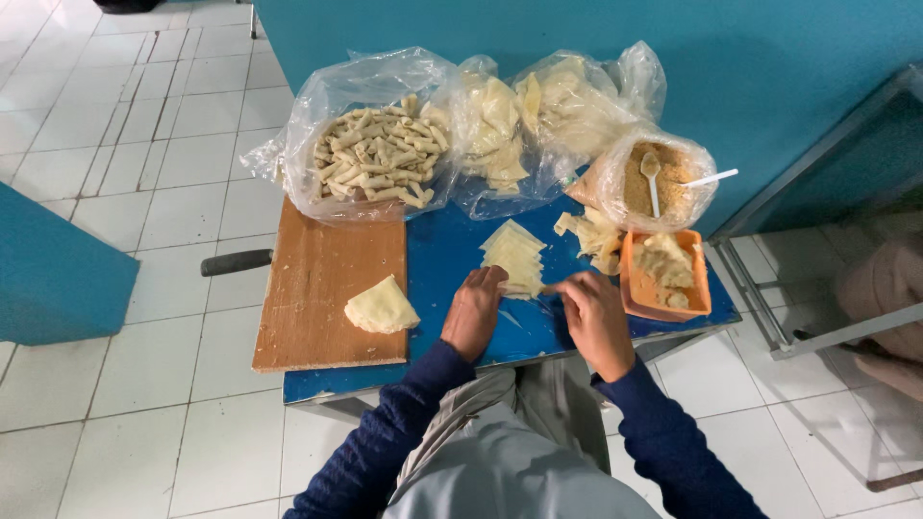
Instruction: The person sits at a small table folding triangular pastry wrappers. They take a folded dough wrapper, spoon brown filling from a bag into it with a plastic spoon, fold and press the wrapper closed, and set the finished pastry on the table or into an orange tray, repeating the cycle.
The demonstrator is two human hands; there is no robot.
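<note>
While 2 hands meet: left hand (473,312) and right hand (596,322) fingertips pinching wrapper stack (514,258) between them.

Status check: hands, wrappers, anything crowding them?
Left hand and right hand both on the wrapper stack. Orange tub close beside right hand.

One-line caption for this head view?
Both hands, left hand and right hand, work at a stack of thin wrappers on a blue table beside bagged rolls.
</note>
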